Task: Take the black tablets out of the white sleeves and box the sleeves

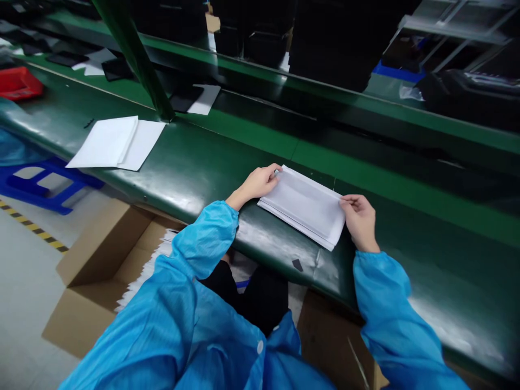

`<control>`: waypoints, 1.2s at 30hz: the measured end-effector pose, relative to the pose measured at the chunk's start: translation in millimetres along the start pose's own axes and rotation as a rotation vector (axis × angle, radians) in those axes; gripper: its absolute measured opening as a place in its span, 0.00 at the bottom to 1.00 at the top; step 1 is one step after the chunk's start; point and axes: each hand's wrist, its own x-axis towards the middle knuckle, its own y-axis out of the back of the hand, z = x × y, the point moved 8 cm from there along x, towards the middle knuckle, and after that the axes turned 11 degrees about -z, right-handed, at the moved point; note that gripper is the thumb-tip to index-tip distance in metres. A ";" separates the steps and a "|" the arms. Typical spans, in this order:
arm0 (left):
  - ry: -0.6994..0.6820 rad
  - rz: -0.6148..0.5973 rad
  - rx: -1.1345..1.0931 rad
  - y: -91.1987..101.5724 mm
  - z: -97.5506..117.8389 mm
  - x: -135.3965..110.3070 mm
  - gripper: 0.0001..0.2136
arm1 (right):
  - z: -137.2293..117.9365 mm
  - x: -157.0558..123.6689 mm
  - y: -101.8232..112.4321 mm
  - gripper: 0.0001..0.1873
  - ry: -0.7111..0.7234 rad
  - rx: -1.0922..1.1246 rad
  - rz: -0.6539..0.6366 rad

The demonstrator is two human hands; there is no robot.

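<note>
A thin stack of white folded sheets (pixel 304 207) lies on the green bench (pixel 195 168) in front of me. My left hand (pixel 260 182) pinches the stack's far left corner with curled fingers. My right hand (pixel 359 221) grips the right end of the same stack, thumb on top. Both arms wear blue sleeves.
More white sheets (pixel 117 143) lie on the bench to the left, near a green post (pixel 138 59). An open cardboard box (pixel 101 271) holding white sheets sits on the floor at my left. A red tray (pixel 18 84) and dark items stand at the back.
</note>
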 end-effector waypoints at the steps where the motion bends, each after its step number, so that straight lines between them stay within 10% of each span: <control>1: -0.002 -0.007 0.004 -0.3 -0.1 0.1 0.10 | 0.6 -0.3 -1.9 0.13 0.003 -0.010 -0.022; 17: 0.034 -0.005 0.141 2.4 0.4 -3.8 0.15 | -12.2 -5.0 12.4 0.22 -0.098 -0.226 -0.065; 23: 0.061 -0.010 0.267 -12.3 8.0 -6.5 0.17 | 0.1 -11.7 18.8 0.30 -0.335 -0.413 -0.299; 36: -0.205 0.079 -0.515 -29.2 2.5 -0.3 0.32 | -2.9 -9.5 8.1 0.49 0.079 -0.001 0.036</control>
